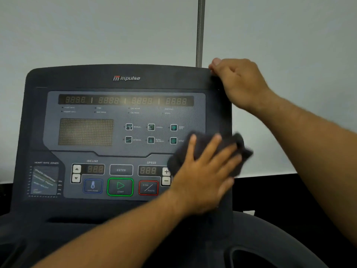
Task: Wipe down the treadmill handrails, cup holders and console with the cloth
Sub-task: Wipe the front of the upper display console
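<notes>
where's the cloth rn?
Head view: the cloth lies under the left hand on the right side of the console, beside the SPEED buttons, below the right hand.

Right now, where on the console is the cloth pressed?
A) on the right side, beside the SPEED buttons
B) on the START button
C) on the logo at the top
A: the left hand presses the cloth on the right side of the console, next to the SPEED buttons.

The left hand (204, 171) lies flat, fingers (217, 146) spread, pressing the cloth (241, 146); the right hand (237, 82) curls over the console (77, 78) top corner.
</notes>
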`<state>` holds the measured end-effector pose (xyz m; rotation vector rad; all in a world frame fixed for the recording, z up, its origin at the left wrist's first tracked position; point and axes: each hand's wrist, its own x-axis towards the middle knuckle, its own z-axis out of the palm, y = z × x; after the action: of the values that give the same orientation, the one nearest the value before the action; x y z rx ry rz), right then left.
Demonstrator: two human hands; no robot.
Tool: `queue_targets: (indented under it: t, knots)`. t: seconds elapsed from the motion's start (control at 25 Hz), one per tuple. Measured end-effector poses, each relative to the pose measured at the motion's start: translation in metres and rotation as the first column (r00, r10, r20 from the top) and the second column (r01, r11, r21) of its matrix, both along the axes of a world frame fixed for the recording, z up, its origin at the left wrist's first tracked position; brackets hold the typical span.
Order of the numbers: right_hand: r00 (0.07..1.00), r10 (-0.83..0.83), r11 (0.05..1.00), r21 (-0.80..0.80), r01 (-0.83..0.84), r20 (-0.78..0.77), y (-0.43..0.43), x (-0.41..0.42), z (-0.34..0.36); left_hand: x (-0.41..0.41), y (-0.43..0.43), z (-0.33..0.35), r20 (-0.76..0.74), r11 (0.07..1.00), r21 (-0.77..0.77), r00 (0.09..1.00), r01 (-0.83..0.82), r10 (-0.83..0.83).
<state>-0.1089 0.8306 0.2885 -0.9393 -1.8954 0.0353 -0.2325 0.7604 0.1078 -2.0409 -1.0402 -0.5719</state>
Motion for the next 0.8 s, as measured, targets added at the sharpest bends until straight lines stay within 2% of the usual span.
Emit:
queue_targets:
  t: [0.08, 0.2, 0.28, 0.36, 0.48, 0.52, 0.64, 0.8]
  knots:
    - [0.998, 0.002, 1.0, 0.012, -0.002, 0.06, -0.006, -0.005, -0.01, -0.004, -0.019, -0.028, -0.168, 0.997, -0.061, 0.984, 0.043, -0.052]
    - [0.989, -0.022, 0.99, 0.138, 0.001, 0.146, -0.009, -0.015, -0.02, -0.026, -0.002, -0.005, -0.306, 0.99, -0.051, 0.942, 0.131, -0.14]
    - [0.989, -0.012, 0.977, 0.214, -0.02, 0.149, -0.01, -0.021, -0.022, -0.046, 0.023, 0.036, -0.27, 0.995, 0.02, 0.958, 0.102, -0.093]
    - [0.993, 0.0, 0.979, 0.201, -0.023, 0.114, -0.012, -0.022, -0.022, -0.062, 0.04, 0.068, -0.181, 0.997, 0.071, 0.983, 0.0, 0.013]
    - [0.998, -0.002, 0.983, 0.186, -0.01, 0.062, -0.015, -0.017, -0.023, -0.05, 0.029, 0.058, 0.024, 0.993, 0.037, 0.994, -0.11, 0.109]
    - [0.999, 0.004, 0.982, 0.188, -0.014, 0.049, -0.016, -0.017, -0.025, -0.043, 0.019, 0.044, 0.051, 0.993, 0.018, 0.992, -0.115, 0.114]
    - [1.0, 0.019, 0.991, 0.132, -0.022, 0.024, -0.024, -0.024, -0.04, -0.046, -0.008, 0.009, -0.003, 0.997, -0.056, 0.999, -0.05, 0.05]
    - [0.985, -0.037, 0.999, 0.004, 0.038, -0.168, -0.05, -0.022, -0.07, -0.069, -0.009, 0.023, -0.003, 0.992, -0.097, 0.997, 0.08, -0.08]
